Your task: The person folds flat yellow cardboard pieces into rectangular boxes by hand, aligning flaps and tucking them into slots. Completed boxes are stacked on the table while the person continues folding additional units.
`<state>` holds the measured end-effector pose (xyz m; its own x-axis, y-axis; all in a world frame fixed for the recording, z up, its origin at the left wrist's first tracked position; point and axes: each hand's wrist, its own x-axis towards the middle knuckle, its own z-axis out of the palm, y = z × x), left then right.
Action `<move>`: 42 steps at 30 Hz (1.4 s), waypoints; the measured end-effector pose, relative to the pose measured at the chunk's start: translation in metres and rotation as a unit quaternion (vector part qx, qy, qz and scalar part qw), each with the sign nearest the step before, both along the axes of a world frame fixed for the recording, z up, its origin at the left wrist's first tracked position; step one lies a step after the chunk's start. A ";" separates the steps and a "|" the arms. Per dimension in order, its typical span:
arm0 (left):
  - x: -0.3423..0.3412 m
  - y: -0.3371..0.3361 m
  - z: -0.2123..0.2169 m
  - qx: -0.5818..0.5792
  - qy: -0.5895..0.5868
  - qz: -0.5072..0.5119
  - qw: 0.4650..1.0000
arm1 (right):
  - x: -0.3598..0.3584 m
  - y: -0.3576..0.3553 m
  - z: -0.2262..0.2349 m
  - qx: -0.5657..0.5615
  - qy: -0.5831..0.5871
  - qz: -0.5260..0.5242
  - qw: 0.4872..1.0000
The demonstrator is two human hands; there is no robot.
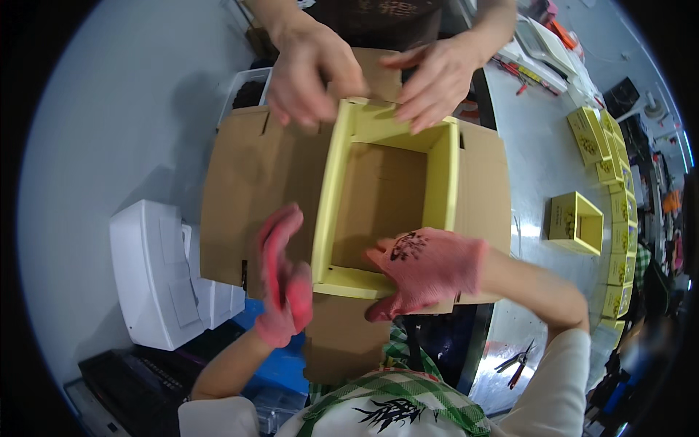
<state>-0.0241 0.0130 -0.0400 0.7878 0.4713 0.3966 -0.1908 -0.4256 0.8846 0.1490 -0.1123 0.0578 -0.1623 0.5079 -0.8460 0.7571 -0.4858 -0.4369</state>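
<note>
A brown cardboard box [255,175] lies with its flaps spread open, and a yellow cardboard liner [331,189] stands inside it as a rectangular frame. My left hand [284,284], in a pink glove, is edge-on with straight fingers beside the liner's near left corner and holds nothing. My right hand [426,266], also in a pink glove, lies flat with spread fingers on the liner's near wall and the near flap. Across the box, a co-worker's two bare hands [313,73] [433,80] grip the liner's far wall.
A white machine [153,269] stands to the left. On the metal table [539,160] at right are an open small yellow box [575,222], a row of several small yellow boxes [615,189] and red-handled pliers [517,360]. A blue crate [280,368] sits below the box.
</note>
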 end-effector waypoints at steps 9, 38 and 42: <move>0.001 -0.012 -0.030 -0.490 0.087 -0.141 0.856 | 0.002 0.042 -0.058 -0.115 0.173 0.041 0.977; -0.026 0.028 -0.076 -0.217 0.062 0.012 0.974 | -0.043 -0.062 -0.019 0.540 -0.190 -0.148 0.806; -0.055 0.090 -0.075 0.158 0.141 0.237 0.948 | -0.042 -0.135 -0.051 0.599 -0.277 -0.454 0.599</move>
<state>-0.0786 0.1033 -0.1153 0.6125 0.6922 0.3818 0.3136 -0.6561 0.6864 0.1066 -0.2478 0.0072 0.7778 0.4700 0.4173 0.6085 -0.3968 -0.6873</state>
